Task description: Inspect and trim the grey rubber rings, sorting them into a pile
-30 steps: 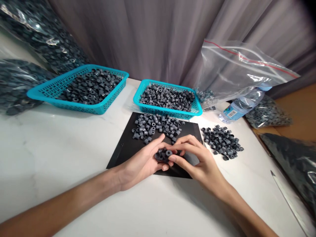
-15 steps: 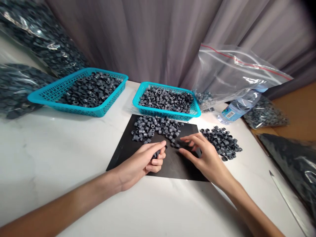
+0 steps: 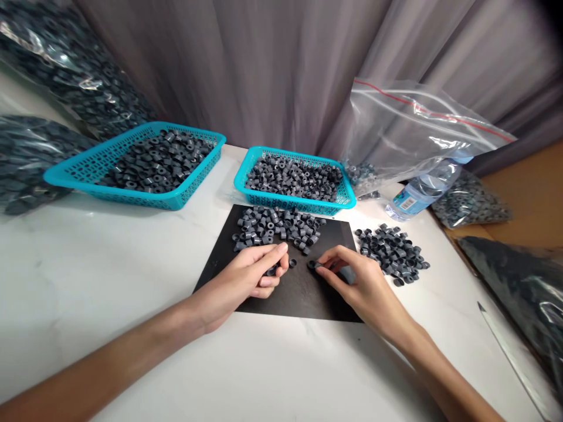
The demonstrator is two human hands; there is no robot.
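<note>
My left hand (image 3: 257, 266) is curled closed above the black mat (image 3: 303, 299), with a small dark grey plastic cap (image 3: 271, 271) showing between thumb and fingers. Whether more caps lie inside the fist is hidden. At the mat's right side, my right hand (image 3: 352, 269) pinches another grey cap (image 3: 313, 265) between thumb and forefinger, low over the surface. A single loose cap (image 3: 292, 263) lies between the two hands. Behind them, a heap of the same caps (image 3: 272, 225) covers the mat's far part.
Two turquoise baskets (image 3: 176, 202) of caps stand at the back. Right of the mat lies another cap pile (image 3: 396, 252), with a water bottle (image 3: 422, 190) and a clear zip bag (image 3: 396, 135) behind. Filled bags (image 3: 35, 152) crowd the left; a dark bag (image 3: 514, 287) lies right.
My right thumb and forefinger have closed on a cap and drawn it slightly nearer, away from the heap. My left hand has shifted a little left, still curled.
</note>
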